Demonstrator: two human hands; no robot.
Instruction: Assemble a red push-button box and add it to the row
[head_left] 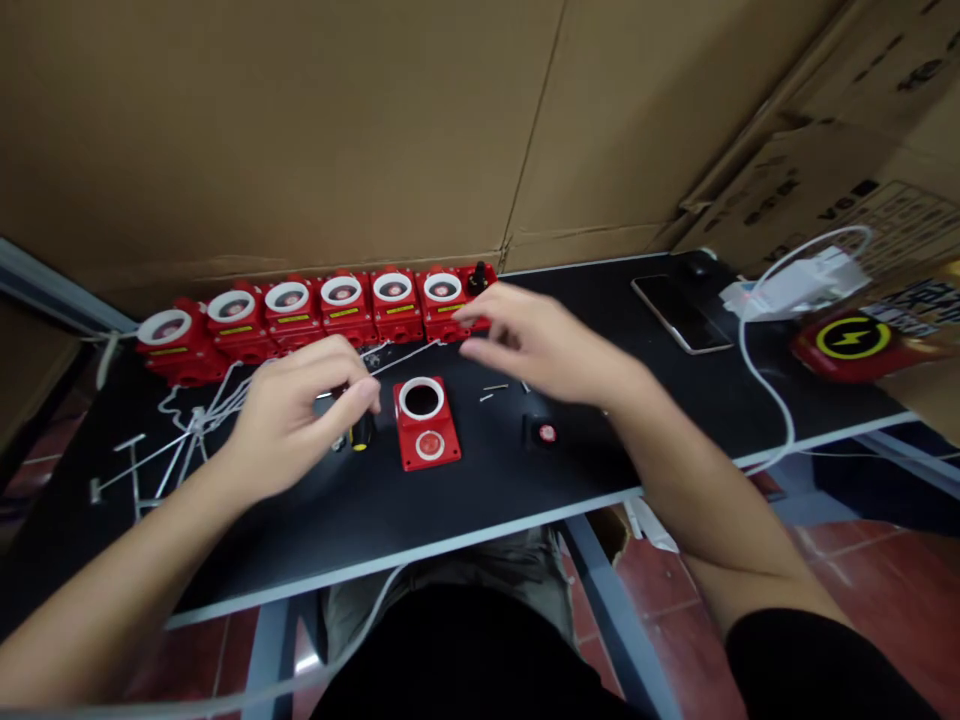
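My left hand (pixel 304 415) is over the left-middle of the black table, its fingers curled and the thumb close to the index finger. Whatever it may hold is hidden. Just below its thumb is a black-and-yellow handle (pixel 361 432), perhaps a screwdriver's; I cannot tell whether they touch. Between my hands lies a red cover plate (pixel 427 445) with a white ring around a dark round hole and a round red-and-white label. My right hand (pixel 529 340) reaches left, thumb and fingers apart, beside a red housing (pixel 442 305) at the row's right end. Its fingertips partly cover a red part with a black knob (pixel 478 278).
Several red housings (pixel 286 318) with white rings line the back, white cords trailing to metal T-shaped pieces (pixel 150 470). Screws (pixel 495 387) and a small black piece (pixel 546 432) lie right of centre. Farther right are a phone (pixel 681 313), a white power strip (pixel 802 285) and cardboard.
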